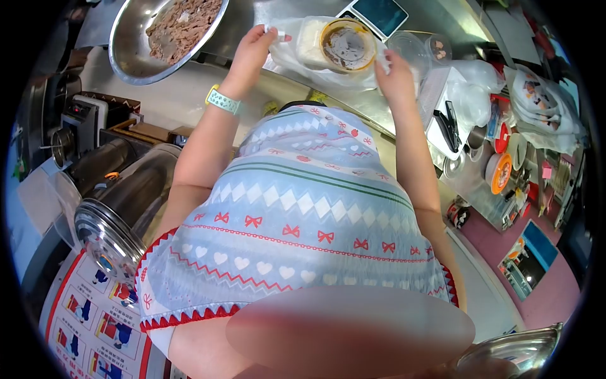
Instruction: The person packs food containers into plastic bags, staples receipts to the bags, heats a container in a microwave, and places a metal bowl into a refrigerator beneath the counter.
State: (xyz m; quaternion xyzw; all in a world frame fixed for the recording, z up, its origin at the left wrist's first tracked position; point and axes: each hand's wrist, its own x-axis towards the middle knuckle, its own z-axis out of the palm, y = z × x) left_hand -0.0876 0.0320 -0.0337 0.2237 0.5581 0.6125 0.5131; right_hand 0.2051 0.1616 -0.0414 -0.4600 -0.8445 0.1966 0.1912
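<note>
While both hands work at top center, a thin plastic bag (283,62) lies spread between them on the steel counter (243,54), round tub (349,44) on it, upper center of frame. Left hand (255,47), watch on wrist: thumb and fingertips nearly closed, pinching bag's left edge. Right hand (398,74): fingers curled in on bag's right edge, just beside tub; exact fingertip contact hard to see. Tub has yellow-orange rim, dark brown stuff inside, can't tell if lidded. White contents (310,45) show at tub's left, their container unclear under plastic. Steel bowl (120,54), upper left: brown shredded, meat-like food, top cut off by frame. Clear plastic container (407,45), right of bag: contents unclear; small clear cup (440,47) next to it holds pinkish pieces. Dark-topped device (380,16) cut off at top edge. Knotted-looking bag (543,104), far right: contents hidden. Lower center blurred out; corners black.
</note>
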